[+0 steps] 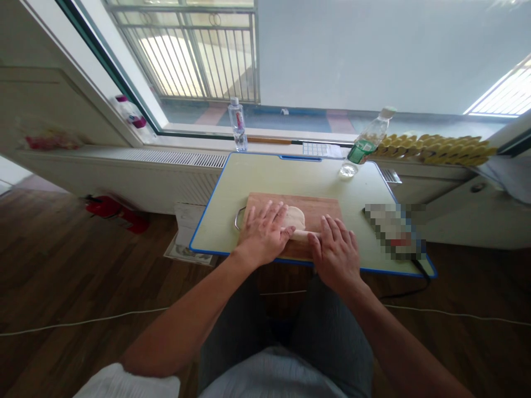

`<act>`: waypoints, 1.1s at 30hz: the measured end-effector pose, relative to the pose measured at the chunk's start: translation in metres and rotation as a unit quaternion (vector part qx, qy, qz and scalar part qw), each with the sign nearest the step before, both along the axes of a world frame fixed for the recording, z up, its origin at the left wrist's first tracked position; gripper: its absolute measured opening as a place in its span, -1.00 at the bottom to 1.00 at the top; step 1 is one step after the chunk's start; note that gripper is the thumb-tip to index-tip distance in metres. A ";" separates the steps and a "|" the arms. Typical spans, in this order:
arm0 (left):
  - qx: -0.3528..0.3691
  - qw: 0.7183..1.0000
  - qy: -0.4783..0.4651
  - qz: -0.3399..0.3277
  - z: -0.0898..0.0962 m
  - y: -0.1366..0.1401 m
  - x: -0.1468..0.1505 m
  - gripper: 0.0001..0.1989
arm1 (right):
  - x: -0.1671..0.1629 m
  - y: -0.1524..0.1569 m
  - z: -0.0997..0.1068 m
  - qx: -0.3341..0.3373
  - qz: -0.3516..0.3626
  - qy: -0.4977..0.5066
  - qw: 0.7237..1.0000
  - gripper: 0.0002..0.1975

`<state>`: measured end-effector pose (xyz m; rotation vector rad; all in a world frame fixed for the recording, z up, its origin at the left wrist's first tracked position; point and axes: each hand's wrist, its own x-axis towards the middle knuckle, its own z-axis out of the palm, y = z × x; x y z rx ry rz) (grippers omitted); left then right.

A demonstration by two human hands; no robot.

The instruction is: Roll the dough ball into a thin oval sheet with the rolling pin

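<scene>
While the left hand [266, 235] and right hand [338, 251] lie over the rolling pin [302, 236], grip flat and uncurled, dough [293, 218] shows beyond it and a green-labelled bottle [362, 149] stands farther back on the tabletop [274, 176].

Beyond the left hand [265, 233], a wide, bright, green-framed glass window [315, 66] rises above a white, ribbed metal radiator [197, 189]. Under that hand stands a pale yellow-green, blue-rimmed table [282, 176], with dark brown wood-plank flooring [120, 276] spreading to its left.

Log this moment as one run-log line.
left hand: on rolling pin | right hand: on rolling pin | dough: flat, on wooden board | wooden board: on table
</scene>
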<state>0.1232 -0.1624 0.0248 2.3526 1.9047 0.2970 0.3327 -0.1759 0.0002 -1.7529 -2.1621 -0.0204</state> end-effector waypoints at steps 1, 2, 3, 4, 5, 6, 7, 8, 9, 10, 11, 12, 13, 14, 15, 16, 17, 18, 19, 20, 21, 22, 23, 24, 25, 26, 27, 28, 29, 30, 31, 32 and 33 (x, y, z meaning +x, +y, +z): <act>0.002 1.000 0.002 0.000 0.000 -0.002 0.000 -0.32 | 0.000 -0.003 -0.001 0.001 0.000 0.003 1.000 -0.34; 0.004 1.000 0.004 0.001 0.000 -0.003 0.000 -0.32 | 0.001 -0.006 -0.001 0.002 0.000 0.006 1.000 -0.33; 0.004 1.000 0.004 0.000 0.000 -0.004 0.000 -0.33 | 0.001 -0.008 -0.001 0.001 0.001 0.008 1.000 -0.33; 0.002 1.000 0.004 0.000 0.000 -0.004 0.000 -0.33 | 0.002 -0.009 0.000 -0.001 0.004 0.010 1.000 -0.34; -0.005 1.000 0.002 -0.001 0.001 -0.003 -0.001 -0.33 | 0.002 -0.009 0.001 -0.005 0.010 0.011 1.000 -0.35; -0.016 1.000 -0.001 -0.001 0.002 -0.001 -0.001 -0.34 | 0.003 -0.008 0.003 -0.011 0.018 0.012 1.000 -0.39; -0.029 1.000 -0.004 -0.001 0.003 0.003 -0.001 -0.34 | 0.004 -0.006 0.005 -0.018 0.028 0.014 0.999 -0.44; -0.042 0.999 -0.007 -0.001 0.005 0.008 -0.001 -0.35 | 0.006 -0.004 0.007 -0.025 0.039 0.016 0.999 -0.51; -0.057 0.998 -0.010 0.000 0.007 0.014 -0.001 -0.36 | 0.007 -0.002 0.009 -0.030 0.050 0.019 0.998 -0.57; -0.071 0.997 -0.012 0.001 0.010 0.023 0.000 -0.37 | 0.008 0.001 0.010 -0.034 0.058 0.024 0.997 -0.63; -0.085 0.996 -0.013 0.002 0.014 0.032 0.001 -0.39 | 0.009 0.003 0.011 -0.035 0.065 0.030 0.997 -0.66; -0.099 0.995 -0.015 0.004 0.018 0.043 0.003 -0.41 | 0.010 0.006 0.012 -0.035 0.071 0.035 0.996 -0.68; -0.116 0.993 -0.020 0.007 0.021 0.053 0.004 -0.42 | 0.011 0.008 0.012 -0.030 0.074 0.039 0.996 -0.69; -0.134 0.990 -0.030 0.011 0.025 0.064 0.006 -0.45 | 0.012 0.009 0.013 -0.024 0.075 0.041 0.996 -0.70; -0.157 0.986 -0.045 0.016 0.028 0.074 0.007 -0.47 | 0.012 0.010 0.013 -0.018 0.076 0.043 0.996 -0.71; -0.178 0.982 -0.059 0.020 0.030 0.083 0.008 -0.49 | 0.012 0.011 0.013 -0.014 0.076 0.045 0.996 -0.72; -0.198 0.977 -0.071 0.023 0.032 0.090 0.008 -0.52 | 0.012 0.012 0.014 -0.012 0.076 0.048 0.996 -0.72; -0.216 0.973 -0.082 0.025 0.033 0.096 0.008 -0.55 | 0.012 0.012 0.014 -0.013 0.077 0.050 0.996 -0.73; -0.230 0.968 -0.091 0.028 0.033 0.100 0.007 -0.59 | 0.013 0.013 0.015 -0.017 0.079 0.053 0.995 -0.73; -0.239 0.965 -0.100 0.030 0.033 0.102 0.005 -0.63 | 0.013 0.013 0.015 -0.021 0.082 0.055 0.995 -0.73; -0.246 0.963 -0.110 0.032 0.033 0.103 0.003 -0.67 | 0.014 0.014 0.016 -0.024 0.084 0.057 0.995 -0.72; -0.248 0.961 -0.120 0.033 0.032 0.104 0.001 -0.71 | 0.014 0.014 0.016 -0.026 0.086 0.059 0.994 -0.72; -0.247 0.960 -0.128 0.034 0.032 0.103 0.000 -0.74 | 0.014 0.015 0.017 -0.026 0.087 0.060 0.994 -0.72; -0.243 0.960 -0.133 0.036 0.032 0.102 -0.002 -0.76 | 0.015 0.016 0.017 -0.024 0.088 0.060 0.994 -0.72; -0.237 0.961 -0.137 0.038 0.032 0.102 -0.003 -0.77 | 0.015 0.018 0.017 -0.021 0.087 0.061 0.994 -0.73; -0.231 0.962 -0.141 0.040 0.032 0.101 -0.003 -0.77 | 0.015 0.019 0.017 -0.019 0.086 0.061 0.994 -0.73; -0.226 0.963 -0.143 0.039 0.032 0.101 -0.002 -0.78 | 0.015 0.020 0.017 -0.016 0.085 0.060 0.994 -0.74; -0.221 0.964 -0.145 0.038 0.033 0.101 -0.001 -0.78 | 0.015 0.022 0.016 -0.013 0.084 0.060 0.995 -0.74; -0.217 0.965 -0.145 0.036 0.033 0.101 0.000 -0.79 | 0.015 0.023 0.016 -0.011 0.082 0.060 0.995 -0.75; -0.214 0.965 -0.145 0.034 0.034 0.101 0.001 -0.80 | 0.015 0.025 0.016 -0.010 0.081 0.059 0.995 -0.75; -0.212 0.966 -0.143 0.033 0.034 0.102 0.002 -0.81 | 0.014 0.026 0.016 -0.010 0.080 0.059 0.995 -0.75; -0.212 0.966 -0.142 0.033 0.035 0.102 0.003 -0.81 | 0.014 0.027 0.016 -0.009 0.079 0.059 0.995 -0.75; -0.210 0.967 -0.140 0.034 0.035 0.103 0.003 -0.81 | 0.014 0.029 0.015 -0.009 0.078 0.059 0.995 -0.74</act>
